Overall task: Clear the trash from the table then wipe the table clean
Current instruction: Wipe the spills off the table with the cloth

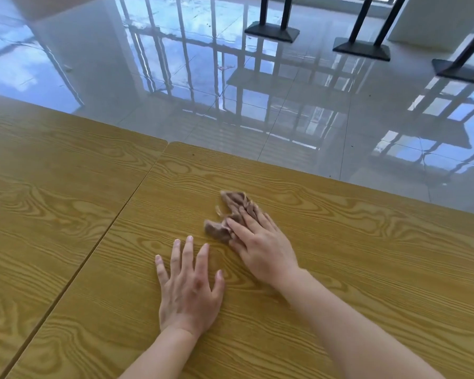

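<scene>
The right hand (pixel 260 244) presses flat on the rag (pixel 230 214) — bunched under its fingers, trailing up-left; the left hand (pixel 189 291) lies open, empty, beside it on the table (pixel 367 269).

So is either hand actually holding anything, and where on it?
The right hand presses flat on the near end of a crumpled brownish cloth on the wood-grain table, not gripping it. The left hand lies empty, fingers spread.
</scene>
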A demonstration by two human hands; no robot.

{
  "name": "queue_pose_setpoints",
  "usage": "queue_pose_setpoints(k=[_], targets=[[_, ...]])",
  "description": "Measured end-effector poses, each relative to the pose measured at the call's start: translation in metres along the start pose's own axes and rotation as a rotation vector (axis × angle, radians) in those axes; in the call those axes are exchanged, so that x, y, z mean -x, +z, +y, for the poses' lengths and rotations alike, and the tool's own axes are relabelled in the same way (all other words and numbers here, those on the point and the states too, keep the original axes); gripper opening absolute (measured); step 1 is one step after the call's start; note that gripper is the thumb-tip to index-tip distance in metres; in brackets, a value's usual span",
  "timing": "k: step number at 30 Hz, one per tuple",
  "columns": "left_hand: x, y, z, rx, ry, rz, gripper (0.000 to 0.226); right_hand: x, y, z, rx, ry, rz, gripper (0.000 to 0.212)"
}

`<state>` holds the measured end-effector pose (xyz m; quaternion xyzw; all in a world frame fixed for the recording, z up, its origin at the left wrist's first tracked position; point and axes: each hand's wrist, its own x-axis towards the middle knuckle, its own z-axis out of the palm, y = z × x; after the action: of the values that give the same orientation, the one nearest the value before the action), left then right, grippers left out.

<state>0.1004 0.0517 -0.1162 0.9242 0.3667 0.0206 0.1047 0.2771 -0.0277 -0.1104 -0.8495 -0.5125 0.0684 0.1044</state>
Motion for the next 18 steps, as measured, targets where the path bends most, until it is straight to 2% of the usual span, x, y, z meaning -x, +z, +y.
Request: queue_pose_setpoints(k=[2,5,7,9,11,14,16,18], targets=[[-0.001,0.0,0.0,0.013,0.001,0.013,0.065,0.023,-0.007,0.032,0.019,0.029,0.002,0.052],[-0.001,0.001,0.001,0.003,0.007,0.004,0.064,0.039,-0.026,0.091,0.06,0.314,0.053,0.054],[-0.002,0.0,0.002,-0.014,0.002,-0.006,0.065,0.036,-0.033,0.1,0.025,0.512,0.06,0.055],[-0.001,-0.001,0.003,-0.02,0.0,-0.012,0.066,0.032,-0.03,0.08,0.024,0.577,0.077,0.054],[-0.001,-0.001,0.003,-0.011,0.0,-0.013,0.067,0.037,-0.02,0.046,0.032,0.468,0.076,0.051],[-0.001,-0.002,0.002,0.003,-0.006,-0.001,0.065,0.076,0.0,0.005,0.047,0.165,0.051,0.048],[-0.001,-0.001,0.003,0.012,-0.007,0.005,0.064,0.105,0.001,0.014,0.047,0.051,0.018,0.05],[0.0,0.001,0.001,0.017,0.0,0.017,0.064,0.127,-0.005,0.043,0.085,0.056,0.021,0.052]])
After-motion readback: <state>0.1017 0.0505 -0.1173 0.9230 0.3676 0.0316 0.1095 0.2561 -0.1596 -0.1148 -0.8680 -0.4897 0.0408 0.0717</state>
